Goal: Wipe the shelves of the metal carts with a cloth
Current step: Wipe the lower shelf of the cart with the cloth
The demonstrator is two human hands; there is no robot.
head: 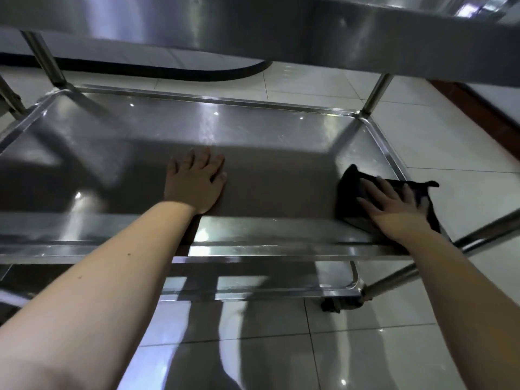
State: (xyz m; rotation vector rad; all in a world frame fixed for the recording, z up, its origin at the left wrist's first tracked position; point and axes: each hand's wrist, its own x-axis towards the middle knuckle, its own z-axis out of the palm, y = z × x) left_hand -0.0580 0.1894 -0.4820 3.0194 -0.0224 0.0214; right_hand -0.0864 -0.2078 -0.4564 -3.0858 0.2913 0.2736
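A stainless steel cart fills the view. Its middle shelf (253,128) is a shallow tray with raised rims. My left hand (197,181) lies flat on the shelf near its middle, fingers spread, holding nothing. My right hand (394,209) presses flat on a black cloth (351,190) at the shelf's near right corner, fingers spread over it. The cloth hangs partly over the right rim. The top shelf (309,29) juts out overhead.
A lower shelf (253,277) shows beneath the near rim. Upright posts stand at the far left (46,60) and far right (375,92) corners. A black caster (336,304) sits on the white tiled floor (365,347). A dark skirting runs along the right.
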